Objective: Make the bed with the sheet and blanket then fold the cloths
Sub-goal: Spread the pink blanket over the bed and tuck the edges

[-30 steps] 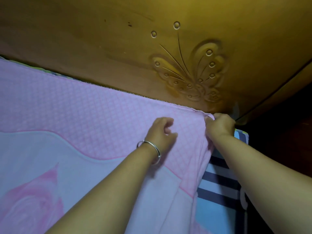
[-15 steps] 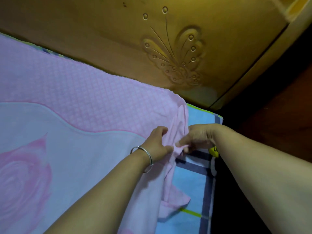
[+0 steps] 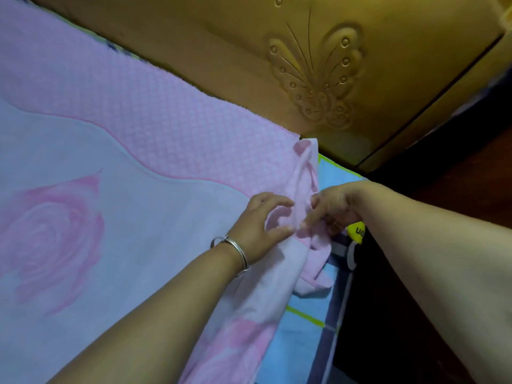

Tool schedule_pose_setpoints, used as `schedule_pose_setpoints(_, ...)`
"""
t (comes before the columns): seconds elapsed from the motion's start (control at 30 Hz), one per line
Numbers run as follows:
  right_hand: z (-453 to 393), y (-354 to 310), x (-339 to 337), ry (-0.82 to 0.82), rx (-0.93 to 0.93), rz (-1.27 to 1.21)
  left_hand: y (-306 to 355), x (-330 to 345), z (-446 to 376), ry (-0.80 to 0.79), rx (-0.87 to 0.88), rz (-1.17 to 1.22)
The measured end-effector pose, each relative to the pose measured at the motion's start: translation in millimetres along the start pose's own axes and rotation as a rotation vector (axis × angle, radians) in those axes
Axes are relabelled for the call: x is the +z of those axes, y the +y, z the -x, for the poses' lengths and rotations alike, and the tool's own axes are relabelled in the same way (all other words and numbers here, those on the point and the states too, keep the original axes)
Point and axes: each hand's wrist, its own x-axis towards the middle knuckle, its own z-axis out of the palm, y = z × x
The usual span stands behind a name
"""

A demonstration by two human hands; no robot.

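Note:
A pink and white blanket [image 3: 116,167] with a rose print lies spread over the bed, its top edge along the headboard. Its right edge is bunched into a fold near the bed's corner. My left hand [image 3: 259,225], with a silver bangle on the wrist, pinches that fold from the left. From the right, my right hand [image 3: 336,207] grips the same bunched edge. Under the blanket a blue sheet [image 3: 302,336] with dark and yellow stripes shows along the bed's right side.
A wooden headboard [image 3: 313,70] with a carved butterfly stands right behind the bed. Dark floor [image 3: 432,206] lies to the right of the mattress. A yellow patch with letters [image 3: 356,231] shows at the sheet's edge under my right wrist.
Both hands have come back from the headboard corner along the blanket's right edge. The corner, pulled tight before, now lies bunched, and more blue sheet shows.

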Motion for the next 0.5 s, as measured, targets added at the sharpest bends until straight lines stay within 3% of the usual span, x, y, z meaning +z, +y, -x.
schedule_pose_setpoints(0.1, -3, -4, 7, 0.086, 0.012, 0.116, -4, 6, 19, -0.082, -0.009, -0.075)
schedule_pose_setpoints(0.2, -4, -16, 6, 0.429, -0.187, -0.244, -7, 13, 42, -0.255, -0.101, -0.279)
schedule_pose_setpoints(0.23, -1, -23, 8, 0.469, -0.226, -0.341, -10, 15, 49, -0.298, -0.146, -0.395)
schedule_pose_setpoints(0.27, 4, -30, 10, 0.442, -0.231, -0.356, -13, 16, 52, -0.316, -0.181, -0.491)
schedule_pose_setpoints(0.33, 17, -39, 23, 0.346, -0.121, -0.069, -22, 14, 59, -0.276, -0.228, -0.564)
schedule_pose_setpoints(0.4, 27, -43, 36, 0.316, -0.033, 0.303, -31, 8, 64, -0.146, -0.214, -0.431)
schedule_pose_setpoints(0.5, 35, -50, 51, 0.135, 0.060, 0.406, -42, -4, 75, 0.018, -0.254, -0.266)
